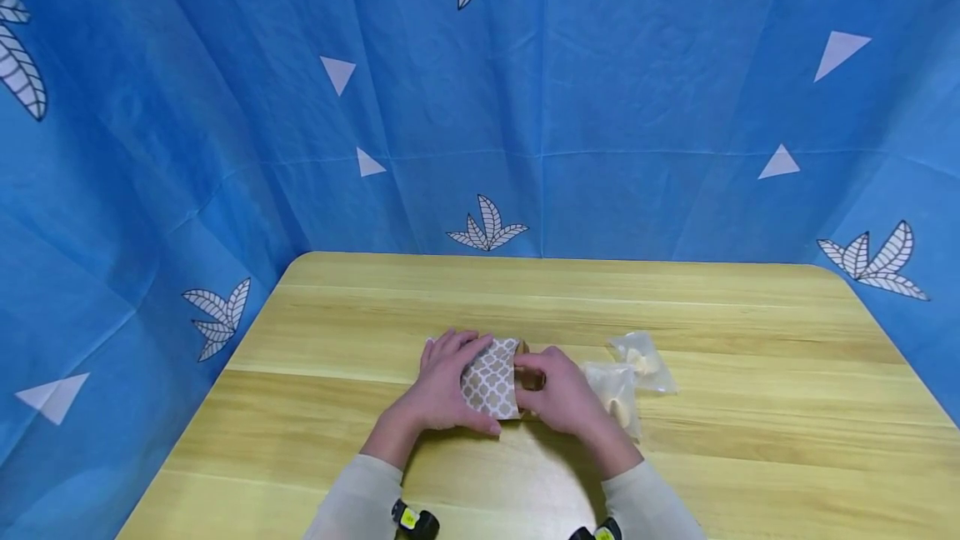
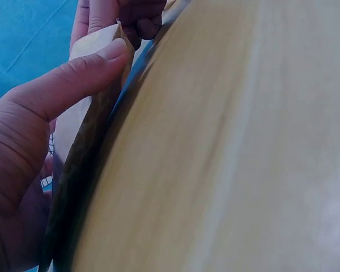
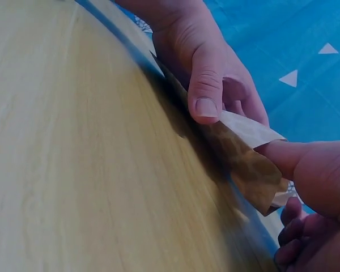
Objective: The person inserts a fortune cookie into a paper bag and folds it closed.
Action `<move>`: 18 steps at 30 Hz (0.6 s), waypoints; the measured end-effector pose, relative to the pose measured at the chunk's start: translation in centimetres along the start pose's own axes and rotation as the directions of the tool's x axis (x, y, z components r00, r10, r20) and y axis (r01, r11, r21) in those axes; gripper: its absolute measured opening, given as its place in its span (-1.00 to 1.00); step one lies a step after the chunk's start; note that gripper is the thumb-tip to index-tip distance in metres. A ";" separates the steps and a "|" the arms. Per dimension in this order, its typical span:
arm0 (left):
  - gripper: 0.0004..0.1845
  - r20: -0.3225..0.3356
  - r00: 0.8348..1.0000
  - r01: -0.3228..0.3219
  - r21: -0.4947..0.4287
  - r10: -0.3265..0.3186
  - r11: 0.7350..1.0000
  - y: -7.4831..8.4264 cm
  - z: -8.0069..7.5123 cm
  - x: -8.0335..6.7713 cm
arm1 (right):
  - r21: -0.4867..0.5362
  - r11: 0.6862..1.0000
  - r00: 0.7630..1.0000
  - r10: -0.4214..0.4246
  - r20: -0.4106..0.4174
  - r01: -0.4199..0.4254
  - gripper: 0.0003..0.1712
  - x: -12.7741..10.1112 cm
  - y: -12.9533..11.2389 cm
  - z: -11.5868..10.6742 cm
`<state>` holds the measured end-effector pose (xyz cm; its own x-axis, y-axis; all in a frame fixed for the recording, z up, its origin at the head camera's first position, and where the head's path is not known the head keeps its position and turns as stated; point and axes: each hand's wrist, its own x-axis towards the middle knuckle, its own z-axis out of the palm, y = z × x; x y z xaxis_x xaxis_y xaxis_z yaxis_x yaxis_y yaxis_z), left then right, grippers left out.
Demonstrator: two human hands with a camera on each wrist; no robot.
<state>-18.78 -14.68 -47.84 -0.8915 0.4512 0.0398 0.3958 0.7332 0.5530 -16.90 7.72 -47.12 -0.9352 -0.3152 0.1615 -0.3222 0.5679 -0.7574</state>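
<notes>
A small paper bag (image 1: 491,377), brown with a white lattice print, lies on its side on the table, its mouth facing right. My left hand (image 1: 447,386) grips the bag across its body; in the left wrist view the thumb (image 2: 82,76) presses along its near edge. My right hand (image 1: 562,390) is at the mouth, thumb and forefinger apart at its rim, the brown inside showing between them. In the right wrist view a digit (image 3: 280,154) of that hand reaches into the mouth, while other fingers curl beside it. Anything deeper inside the bag is hidden.
Two clear plastic packets (image 1: 647,363) with small pale pieces inside lie just right of my right hand, one partly behind the wrist. The pale wooden table (image 1: 750,440) ends at a blue printed curtain (image 1: 637,107) at the back and left.
</notes>
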 end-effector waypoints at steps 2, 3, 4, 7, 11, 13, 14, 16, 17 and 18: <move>0.36 -0.001 1.000 0.000 -0.004 0.000 1.000 0.0 0.1 0.0 | 0.002 1.000 1.000 0.011 0.007 -0.011 -0.49 -0.1 -0.2 0.0; 0.37 0.000 1.000 0.002 -0.004 -0.002 1.000 0.0 0.1 0.0 | 0.007 1.000 1.000 0.022 0.008 -0.023 -0.47 -0.1 -0.2 0.0; 0.37 -0.001 1.000 0.002 -0.006 -0.002 1.000 0.0 0.1 -0.1 | 0.014 0.999 0.999 0.036 0.008 -0.036 -0.45 -0.2 -0.3 0.0; 0.37 -0.002 1.000 0.001 -0.007 -0.001 1.000 -0.1 0.1 -0.1 | 0.037 0.997 0.997 0.073 0.005 -0.073 -0.39 -0.3 -0.4 0.1; 0.38 -0.001 1.000 0.001 -0.004 -0.001 1.000 -0.1 0.0 -0.1 | 0.065 0.995 0.997 0.077 0.001 -0.077 -0.35 -0.3 -0.4 0.1; 0.39 -0.001 1.000 0.000 -0.003 0.000 1.000 -0.1 0.0 -0.1 | 0.082 0.994 0.997 0.071 -0.001 -0.071 -0.35 -0.3 -0.4 0.0; 0.39 -0.002 1.000 -0.002 -0.003 0.002 1.000 0.0 -0.1 -0.1 | 0.093 0.993 0.998 0.069 -0.003 -0.068 -0.34 -0.3 -0.4 0.0; 0.39 -0.002 1.000 -0.003 -0.001 0.003 1.000 0.0 -0.1 -0.1 | 0.113 0.992 0.998 0.064 -0.004 -0.063 -0.35 -0.3 -0.4 0.0; 0.39 -0.003 1.000 -0.006 0.002 0.006 1.000 0.0 -0.1 -0.1 | 0.122 0.991 0.998 0.062 -0.004 -0.061 -0.35 -0.3 -0.4 -0.1; 0.39 -0.004 1.000 -0.007 0.004 0.007 1.000 0.0 -0.1 -0.1 | 0.128 0.990 0.998 0.060 -0.004 -0.059 -0.35 -0.3 -0.4 -0.1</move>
<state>-18.74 -14.77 -47.77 -0.8896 0.4543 0.0474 0.4031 0.7318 0.5495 -16.51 7.65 -46.84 -0.9536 -0.2770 0.1182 -0.2447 0.4838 -0.8403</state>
